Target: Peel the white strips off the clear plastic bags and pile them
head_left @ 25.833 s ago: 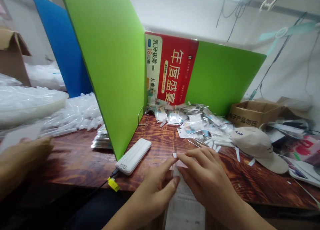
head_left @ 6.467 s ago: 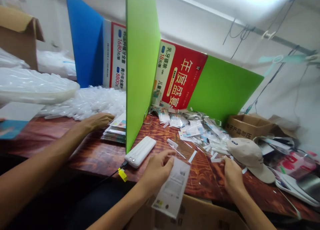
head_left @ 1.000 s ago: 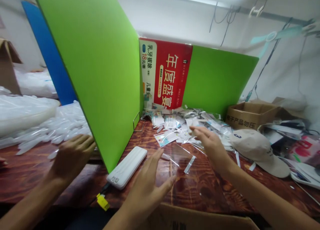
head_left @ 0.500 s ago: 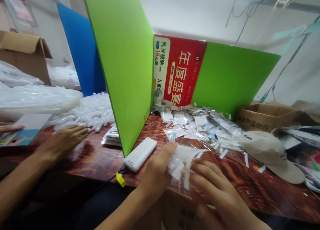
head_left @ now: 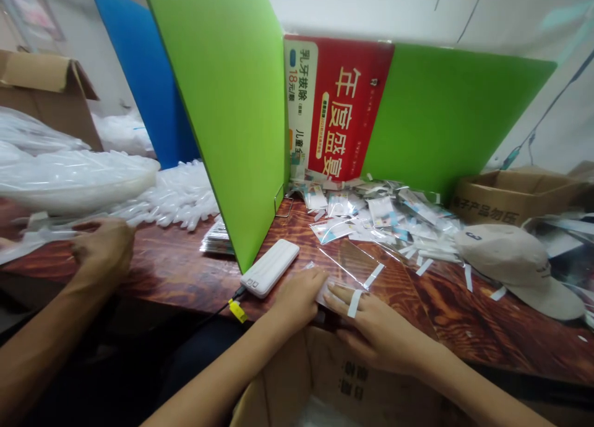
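At the table's front edge, a clear plastic packet (head_left: 321, 298) with pale contents lies between my two hands. My left hand (head_left: 301, 294) is closed on its left side, fingers bent. My right hand (head_left: 374, 325) has its fingers over the packet and its thumb below. A white strip (head_left: 354, 304) crosses the right fingers; whether it belongs to the packet I cannot tell. Just beyond, a flat clear bag (head_left: 355, 258) with a white strip at its edge lies on the wood. Farther back is a heap of packets with printed cards (head_left: 380, 210).
A white power bank (head_left: 271, 267) with a cable lies left of my hands, by a green divider (head_left: 227, 105). To the right are a beige cap (head_left: 505, 260) and a cardboard box (head_left: 505, 207). An open carton (head_left: 273, 383) stands below. Another person's hand (head_left: 104, 247) works at left.
My hands have come down with the packet to the table's edge, and my right fingers now lie over it. At left, the other person's hand moved left; the printed card there has left view.
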A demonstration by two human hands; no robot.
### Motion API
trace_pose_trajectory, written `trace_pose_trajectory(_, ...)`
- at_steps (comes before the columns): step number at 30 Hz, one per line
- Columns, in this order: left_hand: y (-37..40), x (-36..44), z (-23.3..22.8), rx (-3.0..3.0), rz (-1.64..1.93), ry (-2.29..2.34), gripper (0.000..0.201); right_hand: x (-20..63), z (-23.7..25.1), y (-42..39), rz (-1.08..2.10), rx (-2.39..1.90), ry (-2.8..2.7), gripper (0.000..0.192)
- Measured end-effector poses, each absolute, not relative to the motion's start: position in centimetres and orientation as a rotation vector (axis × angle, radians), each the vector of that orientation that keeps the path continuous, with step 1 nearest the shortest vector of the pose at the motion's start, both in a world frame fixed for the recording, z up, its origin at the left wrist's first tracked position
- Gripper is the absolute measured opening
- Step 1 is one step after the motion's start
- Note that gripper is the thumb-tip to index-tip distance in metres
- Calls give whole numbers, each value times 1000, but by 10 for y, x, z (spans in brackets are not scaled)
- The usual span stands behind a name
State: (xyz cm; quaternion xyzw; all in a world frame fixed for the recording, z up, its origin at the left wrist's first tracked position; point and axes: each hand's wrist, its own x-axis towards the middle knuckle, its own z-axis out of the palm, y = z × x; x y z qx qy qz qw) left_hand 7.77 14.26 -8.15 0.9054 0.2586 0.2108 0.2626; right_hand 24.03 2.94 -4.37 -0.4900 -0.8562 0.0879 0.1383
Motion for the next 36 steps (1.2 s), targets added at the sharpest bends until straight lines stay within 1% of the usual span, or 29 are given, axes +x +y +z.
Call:
trace_pose_trajectory(3,147,84,-84,2511,624,713,57,241,-49,30,147,-1524,-2434,65)
trace_pose_trajectory(6,149,90,-84,2564,685,723,56,244,-52,30,17,-1639,-2400,59)
trace_pose_trajectory(8,150,92,-84,2609,720,718,55,246,-53,30,-6,-1640,-2394,59)
trace_pose_trajectory(13,150,93,-84,2727,830,695,49,246,-53,28,0,-1596,-2427,64)
trace_pose_trajectory(17,150,92,-83,2793,941,639,52,242,-51,27,-11,-1558,-2450,72)
trace_pose_trajectory(21,148,91,-80,2821,1034,552,49,239,-50,32,-80,-1439,-2441,74)
trace_pose_trajectory(26,144,91,-76,2782,1132,505,43,239,-50,39,-186,-1364,-2372,62)
trace_pose_trajectory(32,150,90,-77,2582,1234,788,46,229,-51,38,-672,-1199,-1959,42)
trace_pose_trajectory(34,154,88,-77,2522,1242,905,45,221,-54,40,-588,-1212,-2001,35)
trace_pose_trajectory(36,158,87,-76,2475,1243,1003,46,213,-58,46,-275,-1344,-2140,33)
